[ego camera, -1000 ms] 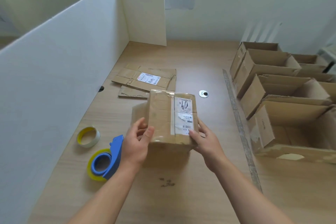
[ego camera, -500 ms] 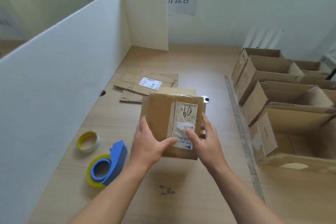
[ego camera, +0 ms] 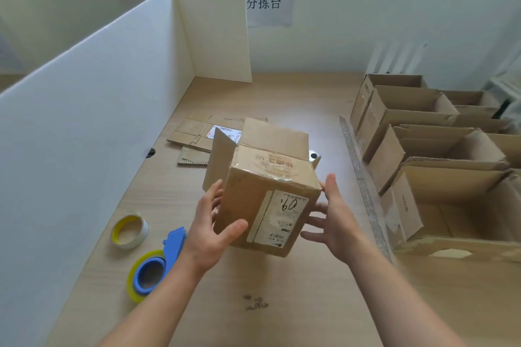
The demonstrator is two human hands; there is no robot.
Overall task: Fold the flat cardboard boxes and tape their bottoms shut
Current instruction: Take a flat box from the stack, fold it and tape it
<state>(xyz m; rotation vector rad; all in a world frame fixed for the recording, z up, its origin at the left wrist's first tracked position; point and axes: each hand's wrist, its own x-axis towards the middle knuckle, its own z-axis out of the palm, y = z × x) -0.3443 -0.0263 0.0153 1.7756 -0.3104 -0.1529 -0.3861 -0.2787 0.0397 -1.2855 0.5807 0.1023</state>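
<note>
The brown cardboard box [ego camera: 262, 200] has gone up and tipped over since a moment ago. Before, its flat side with the label faced up at us. Now a corner points at us and a taped side shows on top.

The left hand [ego camera: 208, 236] grips the box at its lower left corner. The thumb presses on the near side and the fingers curl round the left side. The right hand [ego camera: 338, 222] is wide open with straight, spread fingers. It is right at the right side of the box and seems to touch it.

The box is up in the air above the light wooden table [ego camera: 282, 304], tilted. A white paper label [ego camera: 284, 214] with "09" on it is stuck on the near side. The open flaps [ego camera: 220, 155] stick out on the far side.

A blue tape holder with a yellow roll [ego camera: 158, 265] lies on the table just left of the left arm. A small yellow and white tape ring [ego camera: 129, 231] is near it. Flat brown cardboard pieces [ego camera: 194, 135] lie behind the box. A tall white board [ego camera: 84, 121] stands on the left. A row of open cardboard boxes [ego camera: 423, 135] sits on the right, well apart from the hands. A paper sign [ego camera: 263, 3] hangs on the wall.
</note>
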